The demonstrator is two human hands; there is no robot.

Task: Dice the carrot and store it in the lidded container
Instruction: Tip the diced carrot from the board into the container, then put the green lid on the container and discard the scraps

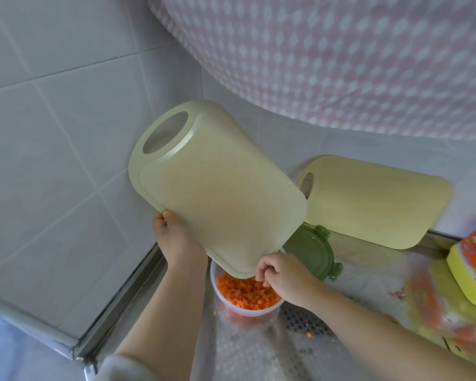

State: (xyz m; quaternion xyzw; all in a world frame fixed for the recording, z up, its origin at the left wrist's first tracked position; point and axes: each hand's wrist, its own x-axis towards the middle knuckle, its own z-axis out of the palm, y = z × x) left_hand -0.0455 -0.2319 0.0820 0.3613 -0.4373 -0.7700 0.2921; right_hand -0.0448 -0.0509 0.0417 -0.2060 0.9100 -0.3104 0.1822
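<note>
Left hand (pixel 177 239) up, right hand (pixel 285 273), fingers (pixel 262 273) curled

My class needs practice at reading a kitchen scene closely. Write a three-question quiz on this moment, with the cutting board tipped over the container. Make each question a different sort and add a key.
1. True or false: the green lid lies on the counter, off the round container.
2. The left hand grips: A. the tilted cutting board B. the green lid C. the container.
3. Fill in: the container holds diced ____.
Key: 1 true. 2 A. 3 carrot.
</note>
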